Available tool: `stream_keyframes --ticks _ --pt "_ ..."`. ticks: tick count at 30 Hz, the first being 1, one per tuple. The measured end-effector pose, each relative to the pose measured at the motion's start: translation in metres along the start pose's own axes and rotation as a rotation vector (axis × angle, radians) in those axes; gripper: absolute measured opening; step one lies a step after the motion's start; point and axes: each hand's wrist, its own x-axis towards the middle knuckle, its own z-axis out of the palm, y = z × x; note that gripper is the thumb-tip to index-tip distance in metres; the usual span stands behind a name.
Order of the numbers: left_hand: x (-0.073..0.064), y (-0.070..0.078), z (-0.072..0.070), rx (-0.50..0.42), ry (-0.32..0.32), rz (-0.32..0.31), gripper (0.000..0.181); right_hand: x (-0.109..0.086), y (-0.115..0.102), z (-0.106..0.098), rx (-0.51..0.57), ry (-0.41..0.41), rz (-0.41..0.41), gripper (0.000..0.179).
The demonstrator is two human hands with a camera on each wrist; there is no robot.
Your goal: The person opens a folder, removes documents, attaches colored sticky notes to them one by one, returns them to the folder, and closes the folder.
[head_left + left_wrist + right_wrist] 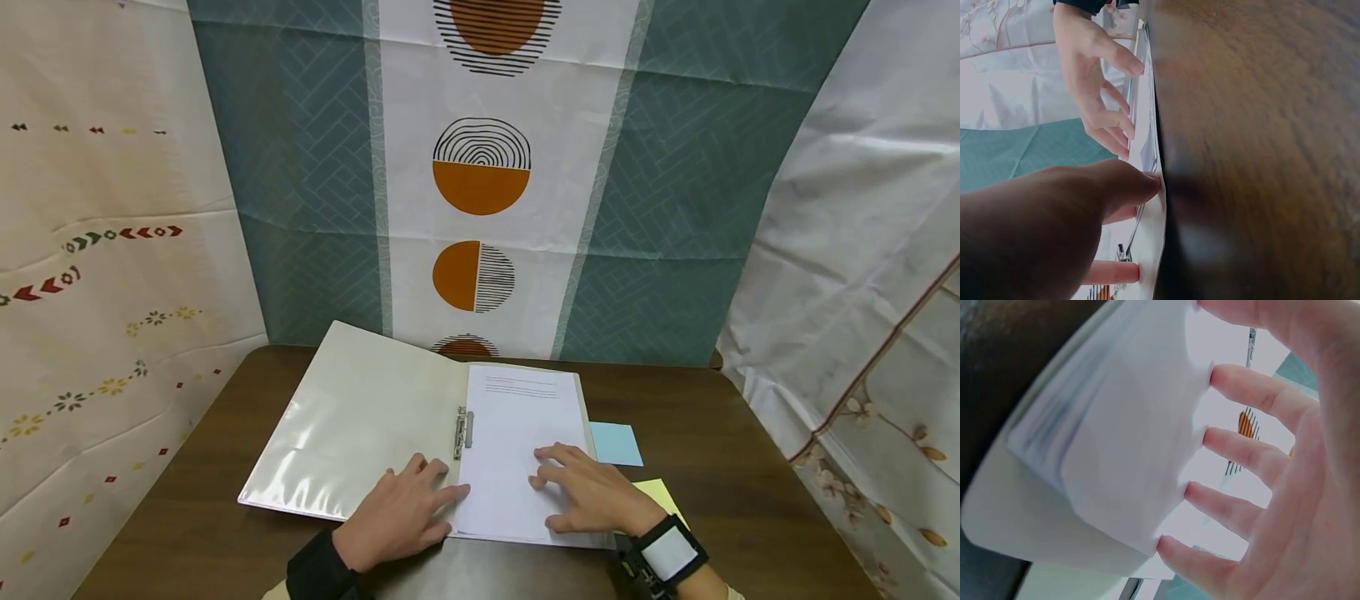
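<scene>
An open white binder (367,417) lies on the table, its cover folded out to the left. White paper sheets (498,467) with a few printed lines at the top lie on its right side, beside a metal clip (460,433) near the spine. My right hand (592,496) has its fingers spread, and in the right wrist view the fingertips (1213,440) touch the top sheet. Near the spine at the bottom edge, my left hand (401,517) rests on the binder, one finger reaching the paper's left edge. Its thumb (1141,185) lies at the binder's lower edge in the left wrist view.
A light blue paper note (617,443) lies right of the binder, with a yellow note (658,493) nearer, partly behind the right wrist. The brown wooden table (750,500) ends at a patterned curtain (480,167) behind. Light cloths hang at both sides.
</scene>
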Motion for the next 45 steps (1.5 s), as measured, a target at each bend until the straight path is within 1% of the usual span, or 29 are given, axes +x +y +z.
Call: stream_keyframes --ticks 6,9,14,17,20,23,25,27,33,37,41,45 --pt "-0.003 -0.001 -0.001 -0.010 -0.010 -0.004 0.043 0.000 -0.002 0.002 0.011 0.008 -0.004 0.040" --pt "-0.004 -0.001 -0.001 -0.007 -0.011 0.005 0.044 -0.001 -0.001 0.003 0.014 0.010 0.000 0.040" --pt "-0.004 -0.002 -0.001 -0.001 0.001 0.024 0.045 -0.002 -0.001 0.004 0.024 0.010 0.007 0.041" --pt "-0.005 -0.003 -0.002 0.007 0.002 0.022 0.045 -0.001 -0.003 0.002 0.021 0.000 0.006 0.042" --pt "-0.005 -0.003 -0.003 0.012 0.001 0.010 0.045 0.002 -0.006 -0.002 0.007 -0.015 0.004 0.047" --pt "-0.005 -0.002 -0.003 0.005 0.007 -0.001 0.045 0.007 -0.010 -0.010 0.001 -0.026 0.008 0.060" --pt "-0.005 -0.002 -0.003 0.003 0.009 -0.007 0.046 0.013 -0.015 -0.017 -0.005 -0.026 0.005 0.068" --pt "-0.005 -0.001 -0.003 0.003 0.009 -0.013 0.045 0.020 -0.020 -0.025 -0.022 -0.012 -0.008 0.072" --pt "-0.006 0.000 -0.002 0.019 -0.001 -0.022 0.044 0.049 -0.042 -0.049 -0.109 0.062 -0.058 0.070" --pt "-0.006 0.002 -0.002 0.023 -0.012 -0.023 0.044 0.069 -0.057 -0.062 -0.127 0.077 -0.076 0.072" --pt "-0.006 0.004 -0.003 0.017 -0.033 -0.028 0.044 0.086 -0.067 -0.069 -0.158 0.087 -0.103 0.068" --pt "-0.006 0.005 -0.004 0.030 -0.040 -0.024 0.044 0.101 -0.073 -0.069 -0.170 0.076 -0.111 0.061"
